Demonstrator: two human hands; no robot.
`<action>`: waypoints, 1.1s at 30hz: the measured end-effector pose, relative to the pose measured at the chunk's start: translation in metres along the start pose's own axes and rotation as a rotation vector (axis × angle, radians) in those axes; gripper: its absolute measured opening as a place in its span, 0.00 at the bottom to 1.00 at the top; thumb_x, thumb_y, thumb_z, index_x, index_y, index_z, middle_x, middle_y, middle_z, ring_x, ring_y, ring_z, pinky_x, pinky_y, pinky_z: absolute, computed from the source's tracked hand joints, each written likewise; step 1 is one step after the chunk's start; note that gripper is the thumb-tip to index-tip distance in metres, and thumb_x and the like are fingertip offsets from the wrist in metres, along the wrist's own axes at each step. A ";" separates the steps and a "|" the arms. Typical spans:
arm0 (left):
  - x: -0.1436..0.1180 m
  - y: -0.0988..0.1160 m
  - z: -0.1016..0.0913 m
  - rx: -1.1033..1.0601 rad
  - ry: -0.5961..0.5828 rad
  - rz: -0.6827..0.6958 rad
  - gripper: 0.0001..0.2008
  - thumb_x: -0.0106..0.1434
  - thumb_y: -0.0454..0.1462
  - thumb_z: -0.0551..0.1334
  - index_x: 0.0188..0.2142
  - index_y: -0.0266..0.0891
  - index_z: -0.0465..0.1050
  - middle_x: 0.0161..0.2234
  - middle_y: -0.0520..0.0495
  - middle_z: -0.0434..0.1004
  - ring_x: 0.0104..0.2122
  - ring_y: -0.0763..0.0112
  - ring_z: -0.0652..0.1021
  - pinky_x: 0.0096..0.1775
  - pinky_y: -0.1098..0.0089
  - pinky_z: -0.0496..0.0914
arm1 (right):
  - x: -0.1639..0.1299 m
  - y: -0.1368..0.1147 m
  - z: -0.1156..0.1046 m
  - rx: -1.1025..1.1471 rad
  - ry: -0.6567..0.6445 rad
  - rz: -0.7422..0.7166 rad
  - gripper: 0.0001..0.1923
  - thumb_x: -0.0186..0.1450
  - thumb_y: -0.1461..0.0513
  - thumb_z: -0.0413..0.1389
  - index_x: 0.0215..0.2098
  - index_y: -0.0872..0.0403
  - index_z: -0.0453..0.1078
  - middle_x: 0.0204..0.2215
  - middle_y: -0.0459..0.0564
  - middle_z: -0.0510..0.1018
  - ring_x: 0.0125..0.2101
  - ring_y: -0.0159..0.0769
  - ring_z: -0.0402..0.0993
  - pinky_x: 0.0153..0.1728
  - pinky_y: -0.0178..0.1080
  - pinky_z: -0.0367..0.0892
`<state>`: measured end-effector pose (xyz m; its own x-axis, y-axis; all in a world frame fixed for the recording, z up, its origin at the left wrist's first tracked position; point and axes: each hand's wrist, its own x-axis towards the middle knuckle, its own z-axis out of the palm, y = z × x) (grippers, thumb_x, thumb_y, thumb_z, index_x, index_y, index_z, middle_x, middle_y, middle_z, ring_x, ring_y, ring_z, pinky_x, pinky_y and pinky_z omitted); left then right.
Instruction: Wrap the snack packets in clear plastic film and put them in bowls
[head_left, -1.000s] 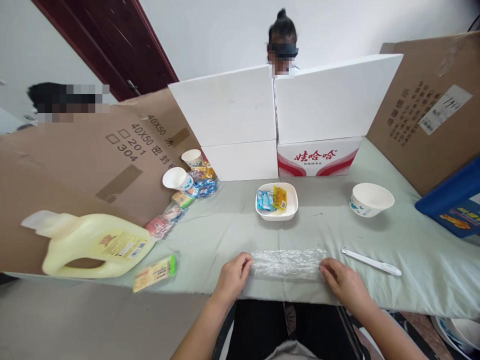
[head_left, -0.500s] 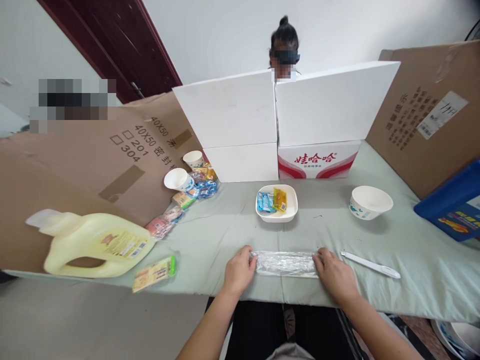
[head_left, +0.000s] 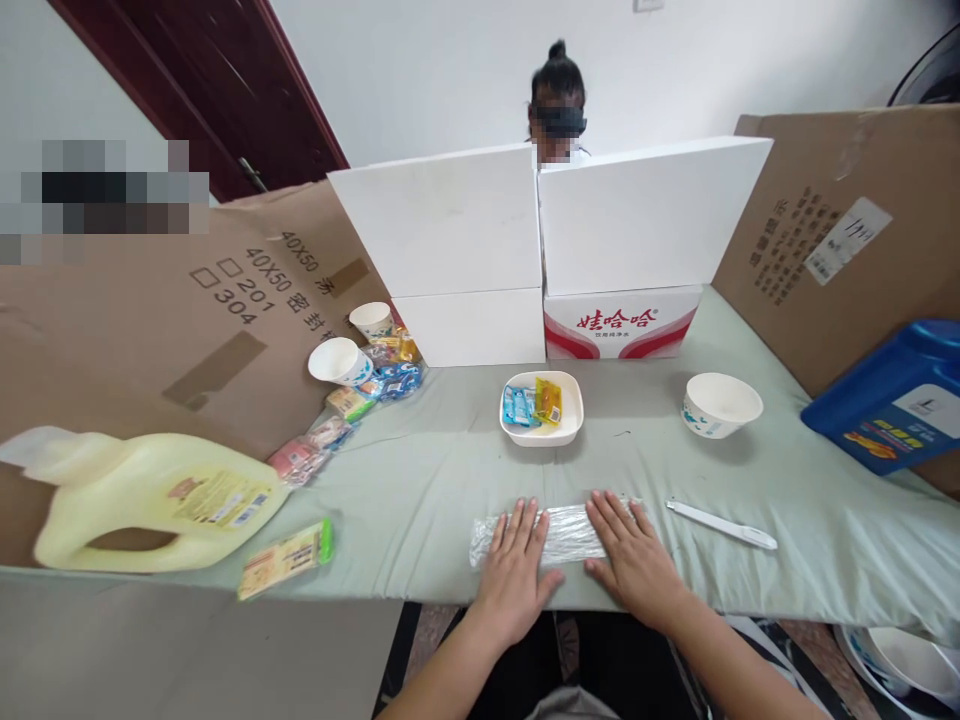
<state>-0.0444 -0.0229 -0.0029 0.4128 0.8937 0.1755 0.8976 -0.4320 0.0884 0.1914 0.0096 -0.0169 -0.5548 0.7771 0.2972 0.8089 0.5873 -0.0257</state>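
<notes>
Both hands lie flat, palms down, fingers spread and pointing forward: left hand (head_left: 517, 565), right hand (head_left: 634, 560).

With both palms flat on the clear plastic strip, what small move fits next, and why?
Probably slide both hands outward along the plastic strip. The left hand and right hand lie flat near its middle, while its crinkled left end juts out uncovered on the green cloth.
</notes>
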 end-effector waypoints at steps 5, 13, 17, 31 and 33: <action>-0.022 -0.032 -0.004 0.068 0.030 -0.078 0.35 0.68 0.51 0.52 0.68 0.40 0.42 0.68 0.39 0.46 0.66 0.52 0.52 0.60 0.51 0.54 | -0.026 0.020 -0.002 -0.030 0.034 0.085 0.40 0.68 0.46 0.44 0.69 0.55 0.35 0.65 0.55 0.55 0.65 0.46 0.47 0.61 0.55 0.45; -0.025 -0.008 -0.022 -0.099 0.188 -0.226 0.14 0.69 0.38 0.51 0.49 0.39 0.71 0.43 0.40 0.73 0.44 0.58 0.74 0.43 0.59 0.70 | -0.058 0.010 -0.021 -0.086 0.055 0.020 0.42 0.65 0.44 0.48 0.68 0.56 0.44 0.65 0.56 0.57 0.64 0.49 0.50 0.61 0.54 0.46; -0.005 0.011 -0.034 -0.246 0.104 -0.141 0.09 0.66 0.37 0.56 0.43 0.41 0.72 0.36 0.45 0.71 0.37 0.62 0.73 0.38 0.62 0.71 | -0.078 0.014 -0.028 -0.085 0.106 0.012 0.30 0.64 0.53 0.52 0.63 0.50 0.57 0.60 0.53 0.66 0.58 0.47 0.61 0.56 0.51 0.56; 0.021 0.039 -0.018 -0.385 0.016 0.163 0.18 0.60 0.40 0.64 0.50 0.43 0.69 0.52 0.42 0.69 0.57 0.53 0.65 0.58 0.47 0.57 | -0.062 -0.012 -0.108 0.526 0.036 -0.204 0.09 0.64 0.64 0.52 0.39 0.44 0.71 0.36 0.46 0.80 0.42 0.38 0.76 0.46 0.41 0.71; 0.017 0.038 -0.016 -0.410 -0.009 0.176 0.18 0.60 0.38 0.63 0.51 0.43 0.69 0.54 0.42 0.69 0.58 0.54 0.64 0.59 0.47 0.56 | -0.046 -0.011 -0.107 0.741 -0.051 -0.004 0.09 0.67 0.63 0.48 0.39 0.46 0.70 0.33 0.47 0.79 0.36 0.35 0.77 0.40 0.37 0.72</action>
<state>-0.0061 -0.0259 0.0195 0.5571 0.8024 0.2140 0.6784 -0.5883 0.4401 0.2281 -0.0566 0.0716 -0.5803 0.7737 0.2542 0.4740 0.5747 -0.6671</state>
